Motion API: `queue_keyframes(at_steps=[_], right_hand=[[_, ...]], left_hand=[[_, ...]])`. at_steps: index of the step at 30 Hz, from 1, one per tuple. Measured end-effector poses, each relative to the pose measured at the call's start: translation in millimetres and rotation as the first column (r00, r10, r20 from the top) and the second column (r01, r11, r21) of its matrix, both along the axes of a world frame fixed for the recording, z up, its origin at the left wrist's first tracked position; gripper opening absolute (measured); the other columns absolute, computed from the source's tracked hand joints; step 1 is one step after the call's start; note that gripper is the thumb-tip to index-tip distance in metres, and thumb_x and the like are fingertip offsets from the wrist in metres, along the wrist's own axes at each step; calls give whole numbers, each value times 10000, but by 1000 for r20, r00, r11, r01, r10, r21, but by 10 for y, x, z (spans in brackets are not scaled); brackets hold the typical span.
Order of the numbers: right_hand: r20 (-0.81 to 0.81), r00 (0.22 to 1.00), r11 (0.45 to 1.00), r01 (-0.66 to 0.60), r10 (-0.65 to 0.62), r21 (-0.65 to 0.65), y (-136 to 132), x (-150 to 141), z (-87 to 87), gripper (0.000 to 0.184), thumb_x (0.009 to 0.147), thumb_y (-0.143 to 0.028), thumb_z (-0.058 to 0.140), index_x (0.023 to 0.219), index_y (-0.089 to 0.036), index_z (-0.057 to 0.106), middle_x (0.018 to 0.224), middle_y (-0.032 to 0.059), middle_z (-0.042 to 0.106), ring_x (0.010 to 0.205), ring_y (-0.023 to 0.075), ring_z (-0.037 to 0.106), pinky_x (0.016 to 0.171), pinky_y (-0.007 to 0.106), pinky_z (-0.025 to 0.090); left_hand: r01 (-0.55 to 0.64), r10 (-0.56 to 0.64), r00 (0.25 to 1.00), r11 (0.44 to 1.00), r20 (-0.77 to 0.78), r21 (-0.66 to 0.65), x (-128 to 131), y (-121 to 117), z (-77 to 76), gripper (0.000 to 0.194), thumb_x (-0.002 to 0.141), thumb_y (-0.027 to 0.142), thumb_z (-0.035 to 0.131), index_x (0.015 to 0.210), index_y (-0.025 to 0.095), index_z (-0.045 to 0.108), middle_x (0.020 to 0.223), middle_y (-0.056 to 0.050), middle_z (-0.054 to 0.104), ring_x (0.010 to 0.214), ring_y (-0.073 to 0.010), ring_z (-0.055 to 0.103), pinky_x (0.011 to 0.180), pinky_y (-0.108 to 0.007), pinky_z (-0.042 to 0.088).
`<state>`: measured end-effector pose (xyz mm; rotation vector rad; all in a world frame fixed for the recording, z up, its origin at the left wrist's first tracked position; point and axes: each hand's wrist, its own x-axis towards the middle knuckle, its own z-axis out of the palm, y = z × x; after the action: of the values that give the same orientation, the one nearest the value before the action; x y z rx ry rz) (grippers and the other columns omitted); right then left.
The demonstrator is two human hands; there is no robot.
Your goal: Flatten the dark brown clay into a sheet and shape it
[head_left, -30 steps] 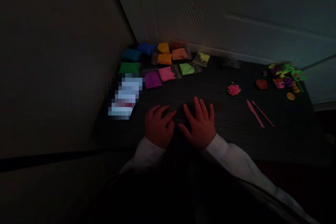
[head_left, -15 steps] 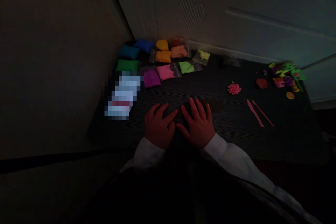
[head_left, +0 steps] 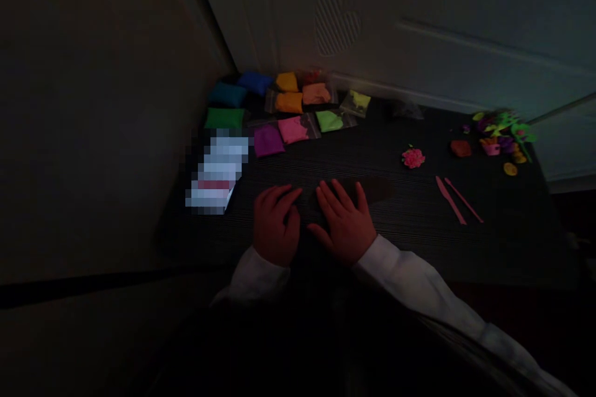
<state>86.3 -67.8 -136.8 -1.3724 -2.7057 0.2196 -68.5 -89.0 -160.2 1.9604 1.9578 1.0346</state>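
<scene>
My right hand [head_left: 344, 223] lies palm down on the dark table [head_left: 410, 232], fingers stretched out and thumb spread. It rests over the near edge of a flat, dark brown patch [head_left: 379, 191]; dim light hides whether this is a thin sheet or a mark. Whatever may be under the palm cannot be seen. Left of it, my left hand [head_left: 277, 226] is also palm down, slightly arched, with fingers extended and holding nothing visible. A narrow gap separates the two hands.
Colourful clay packets, including a purple one [head_left: 269, 140], line the back left beside a blurred bright screen [head_left: 218, 170]. To the right are a pink flower [head_left: 413, 158], a reddish-brown lump [head_left: 460, 148], a pink plastic knife [head_left: 451, 200], a thin pink stick [head_left: 464, 200] and small clay models [head_left: 503, 136].
My left hand has shifted slightly left, widening the gap between the hands. My right hand has slid a little left and its fingers have drawn closer together. The other objects stay put.
</scene>
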Motion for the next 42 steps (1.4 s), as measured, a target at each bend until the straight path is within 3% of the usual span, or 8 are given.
queue_keyframes(at_steps=[11, 20, 42], right_hand=[[-3, 1000, 999, 25, -25, -26, 2, -10, -2, 593, 862, -504, 270, 1335, -147, 288, 1413, 34, 282, 1306, 215, 205, 1070, 515, 11], [-11, 998, 998, -62, 62, -31, -15, -30, -8, 646, 853, -531, 261, 1332, -100, 288, 1417, 68, 264, 1316, 207, 179, 1082, 486, 26], [-16, 999, 998, -47, 46, -39, -38, -60, -2, 594, 862, -520, 245, 1325, -155, 311, 1409, 12, 291, 1308, 239, 184, 1064, 540, -7]], left_hand=[[-15, 15, 1000, 1000, 12, 9, -4, 7, 19, 277, 776, 167, 463, 1018, 175, 598, 1059, -67, 577, 1042, -201, 474, 948, -392, 371], [-20, 20, 999, 999, 26, 27, -9, 3, 25, 267, 788, 178, 452, 1015, 166, 591, 1056, -73, 575, 1039, -196, 477, 944, -381, 369], [-38, 37, 999, 999, 25, 37, -7, 14, 28, 267, 785, 184, 469, 1018, 140, 590, 1048, -79, 582, 1027, -190, 492, 935, -369, 382]])
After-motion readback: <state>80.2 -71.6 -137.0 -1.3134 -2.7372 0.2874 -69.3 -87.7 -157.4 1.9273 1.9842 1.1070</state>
